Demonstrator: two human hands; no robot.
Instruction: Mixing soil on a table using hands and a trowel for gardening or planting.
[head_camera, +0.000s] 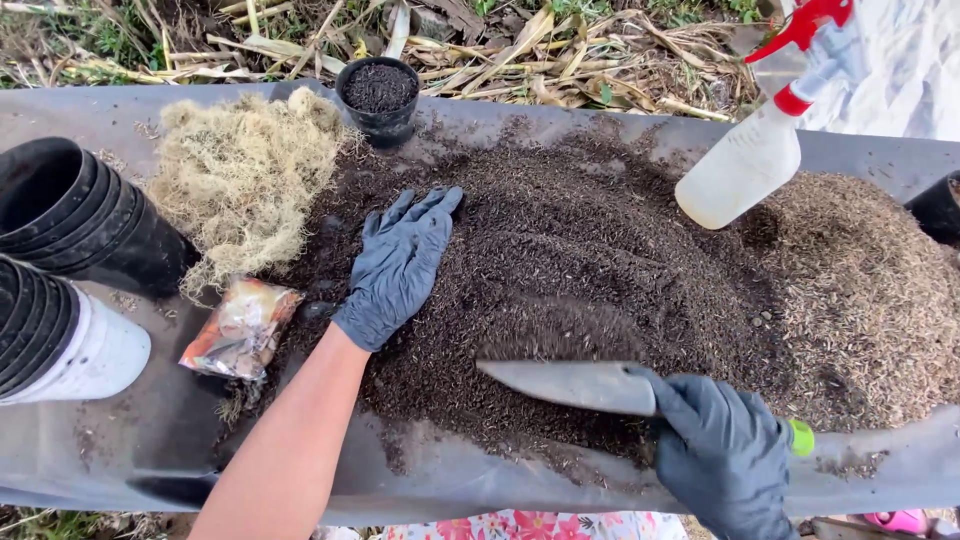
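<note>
The left hand (398, 268), in a dark rubbery glove, lies flat with fingers spread on the coarse, crumbly dark soil (560, 270) heaped mid-desk. The right hand (722, 462) has its fingers wrapped around a smooth grey metal trowel (570, 385), blade resting on the soil's near edge. A fibrous pale moss clump (240, 180) sits left, near stacked black pots (80, 215).

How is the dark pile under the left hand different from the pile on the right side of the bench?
The dark soil pile is nearly black and fine-grained; the husk pile is brown and looks coarser, like chaff. The left hand lies flat on the dark soil pile, and the trowel in the right hand lies across its near edge; nothing touches the husk pile. Both lie loose on the grey sheet and merge where they meet.
</note>
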